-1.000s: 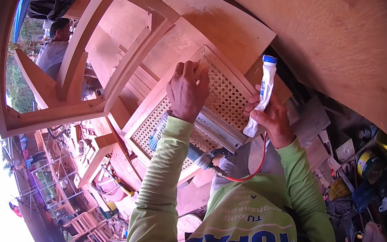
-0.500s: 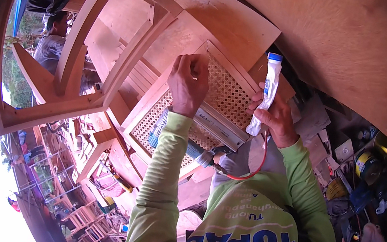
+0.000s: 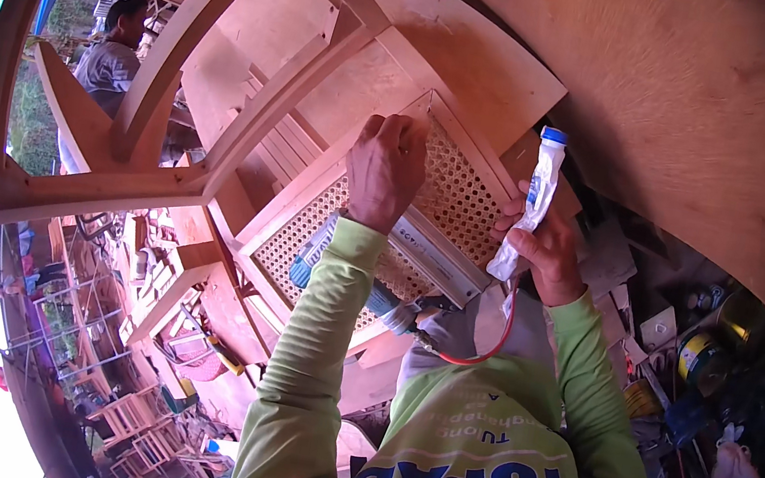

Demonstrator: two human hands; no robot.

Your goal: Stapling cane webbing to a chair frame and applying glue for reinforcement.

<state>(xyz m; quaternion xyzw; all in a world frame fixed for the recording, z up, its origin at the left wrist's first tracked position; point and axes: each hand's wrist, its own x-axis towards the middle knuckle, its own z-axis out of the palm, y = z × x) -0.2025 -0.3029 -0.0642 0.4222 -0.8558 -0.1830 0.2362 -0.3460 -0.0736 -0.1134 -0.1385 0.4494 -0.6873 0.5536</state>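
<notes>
My right hand is wrapped round a crumpled white squeeze tube with a blue cap, held upright over the right side of a wooden frame with woven cane in it. Above the frame's left part is my left hand, its fingers curled closed; whatever they may pinch is hidden. A teal and silver air nailer lies across the cane panel, partly covered by my left forearm. From its end a red hose curves up towards my right wrist.
A curved wooden chair frame stands at upper left. Behind it a person is seen. A large plywood sheet fills the upper right. Cans and tools clutter the right. Wooden stools stand at lower left.
The view has shifted slightly. Both hands sit a little lower and further right in the picture, and the tube leans a bit more. Both hands keep their grip.
</notes>
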